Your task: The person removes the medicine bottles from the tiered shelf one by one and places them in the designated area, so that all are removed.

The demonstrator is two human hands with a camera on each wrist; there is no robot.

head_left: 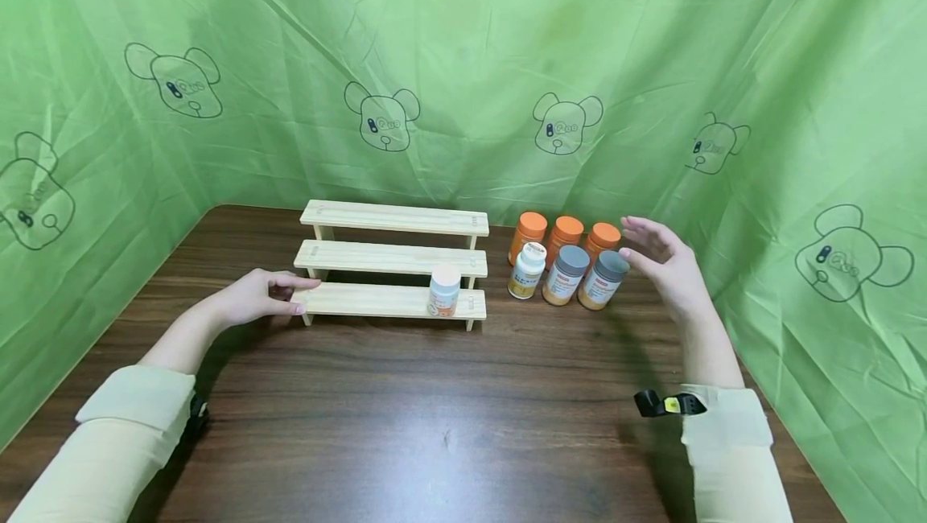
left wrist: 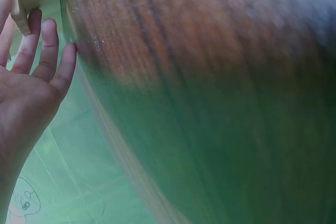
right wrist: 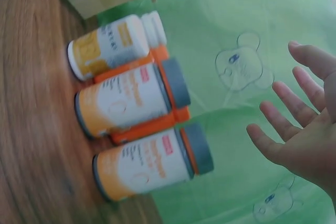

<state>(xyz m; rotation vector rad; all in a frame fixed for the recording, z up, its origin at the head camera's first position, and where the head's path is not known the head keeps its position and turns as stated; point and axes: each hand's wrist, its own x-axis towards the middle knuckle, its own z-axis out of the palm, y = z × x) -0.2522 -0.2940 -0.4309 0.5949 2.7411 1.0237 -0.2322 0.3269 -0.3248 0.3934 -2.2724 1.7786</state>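
Note:
A three-step wooden display riser [head_left: 391, 257] stands on the table. At the left end of its lowest step, my left hand [head_left: 249, 298] grips the board between thumb and index finger; the other fingers extend loosely beside the end support in the left wrist view. One white-capped bottle [head_left: 444, 291] stands on that step, toward the right. My right hand [head_left: 669, 265] holds nothing, its fingers spread just right of a grey-capped bottle [head_left: 604, 282]. Beside that stand another grey-capped bottle [right wrist: 128, 98] and a white-and-gold bottle [right wrist: 110, 45].
Behind the front row are orange bottles, one of them an orange-capped bottle [head_left: 530, 235] at the left. A green curtain [head_left: 463, 40] with printed bear heads hangs around the back and sides of the dark wooden table [head_left: 405, 418].

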